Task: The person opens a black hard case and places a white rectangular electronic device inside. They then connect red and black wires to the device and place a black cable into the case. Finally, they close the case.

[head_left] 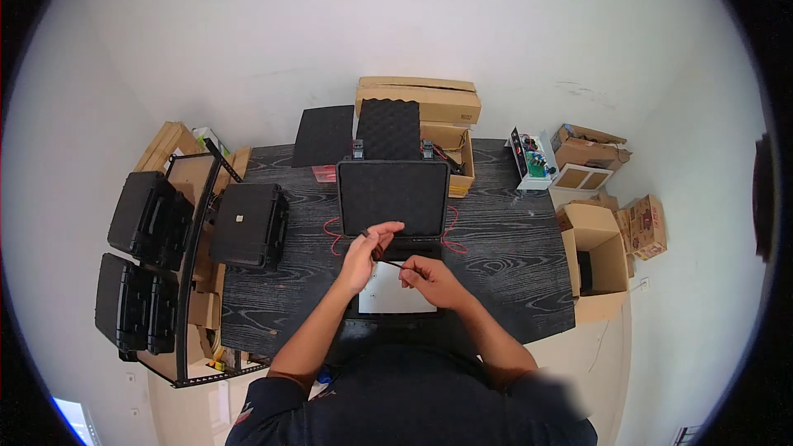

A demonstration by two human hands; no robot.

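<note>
An open black hard case (395,198) stands in front of me, its lid raised and lined with dark foam. In its lower half lies a flat silvery-white panel (388,296). Above that panel, a thin dark cord-like piece (391,263) runs between my hands. My left hand (368,258) is raised with its fingers bent to the right, the dark piece against its palm side. My right hand (431,280) is closed in a pinch on the other end of it. What kind of cord it is cannot be made out.
Red cables (453,235) loop out beside the case on the dark wood-grain table (504,264). A closed black case (245,225) sits at left, near a rack (198,264) holding more cases. Cardboard boxes (450,105) and an opened electronics unit (533,158) stand behind; an open carton (596,281) is at right.
</note>
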